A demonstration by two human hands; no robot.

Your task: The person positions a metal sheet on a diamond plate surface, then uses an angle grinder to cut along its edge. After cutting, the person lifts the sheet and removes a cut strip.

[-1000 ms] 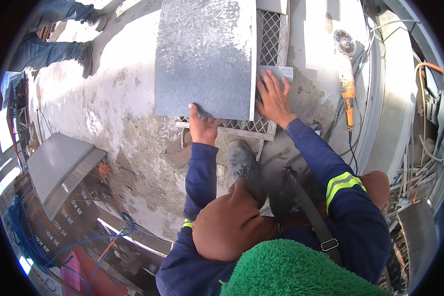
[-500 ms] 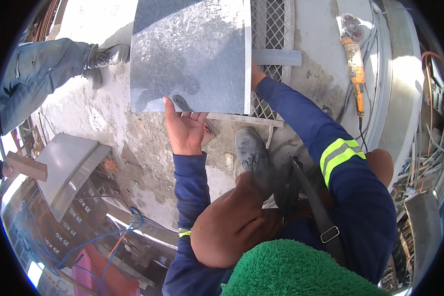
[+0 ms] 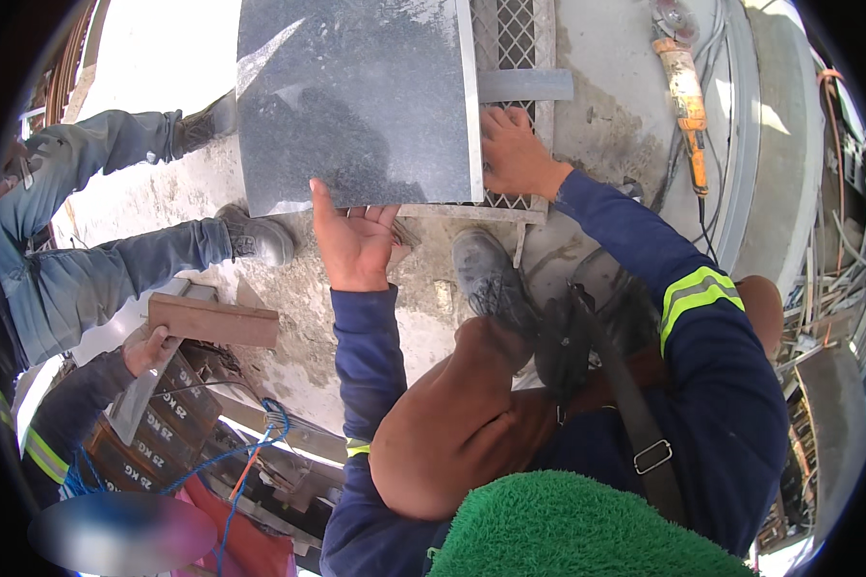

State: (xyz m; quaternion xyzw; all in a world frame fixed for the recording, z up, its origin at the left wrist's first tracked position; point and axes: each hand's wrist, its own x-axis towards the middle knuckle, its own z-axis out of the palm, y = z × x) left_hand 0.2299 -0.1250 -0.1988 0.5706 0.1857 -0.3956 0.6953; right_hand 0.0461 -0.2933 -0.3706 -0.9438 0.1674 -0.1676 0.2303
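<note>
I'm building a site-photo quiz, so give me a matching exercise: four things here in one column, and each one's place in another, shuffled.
Things:
1. dark stone slab
2. orange angle grinder
3. brown board
4. metal mesh grate

Places:
A. in a co-worker's hand, lower left
B. lying on concrete, upper right
C. gripped by left hand at its lower edge
D. under right hand, beside the slab

Pairs: 1-C, 2-B, 3-A, 4-D

A rough concrete floor (image 3: 356,317) carries a metal mesh grate (image 3: 515,58) at the far side, with an orange angle grinder (image 3: 685,91) lying to its right.
</note>
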